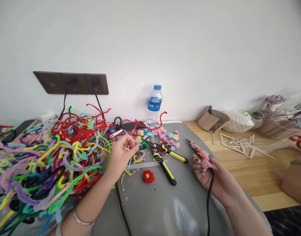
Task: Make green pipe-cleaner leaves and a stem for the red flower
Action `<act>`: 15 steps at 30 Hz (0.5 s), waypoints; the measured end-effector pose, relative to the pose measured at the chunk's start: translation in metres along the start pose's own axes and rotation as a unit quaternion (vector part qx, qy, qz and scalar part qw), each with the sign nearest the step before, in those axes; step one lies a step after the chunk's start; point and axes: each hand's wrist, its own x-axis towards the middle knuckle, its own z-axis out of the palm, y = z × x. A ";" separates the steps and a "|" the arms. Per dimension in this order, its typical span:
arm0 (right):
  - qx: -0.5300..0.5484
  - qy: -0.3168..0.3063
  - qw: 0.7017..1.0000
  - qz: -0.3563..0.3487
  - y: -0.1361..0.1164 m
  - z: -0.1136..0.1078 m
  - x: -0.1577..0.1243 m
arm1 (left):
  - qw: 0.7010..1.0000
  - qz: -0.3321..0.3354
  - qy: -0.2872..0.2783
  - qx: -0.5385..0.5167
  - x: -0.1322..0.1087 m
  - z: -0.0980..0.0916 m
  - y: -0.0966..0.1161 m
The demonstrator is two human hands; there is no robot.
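Note:
Between the thumb and fingers of my left hand (125, 152) is a dark green pipe cleaner (144, 143), bent into a small shape. My right hand (209, 172) is wrapped round a pink hot glue gun (202, 156), its nozzle pointing up and left, its black cord (209, 200) hanging down. Yellow-and-black wire pliers (165, 165) lie with handles spread on the grey mat (150, 209), just right of my left hand. Below them sits a red pipe-cleaner flower (148, 176) with a yellow centre. A pale translucent glue stick (149, 165) lies behind the flower.
A big tangle of coloured pipe cleaners (74, 154) covers the left side. A water bottle (155, 103) stands by the wall, with small pastel flowers (168, 136) before it. Wooden sticks (241, 146) and a basket (211, 119) are at right, near another person's arm (295, 183).

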 end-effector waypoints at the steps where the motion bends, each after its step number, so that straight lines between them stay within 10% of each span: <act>1: -0.030 0.017 0.999 0.015 0.002 -0.001 -0.005 | 1.000 -0.004 -0.001 -0.004 0.000 0.000 0.000; 5: -0.225 0.038 0.973 -0.013 0.011 -0.018 -0.028 | 1.000 -0.020 -0.006 -0.014 0.001 0.001 0.001; 10: -0.502 0.077 0.856 -0.099 0.003 -0.041 -0.043 | 0.999 -0.028 -0.016 -0.015 0.001 0.003 0.002; 15: -0.534 0.012 0.808 -0.248 -0.016 0.019 -0.047 | 0.999 -0.031 -0.026 -0.007 0.001 0.003 0.001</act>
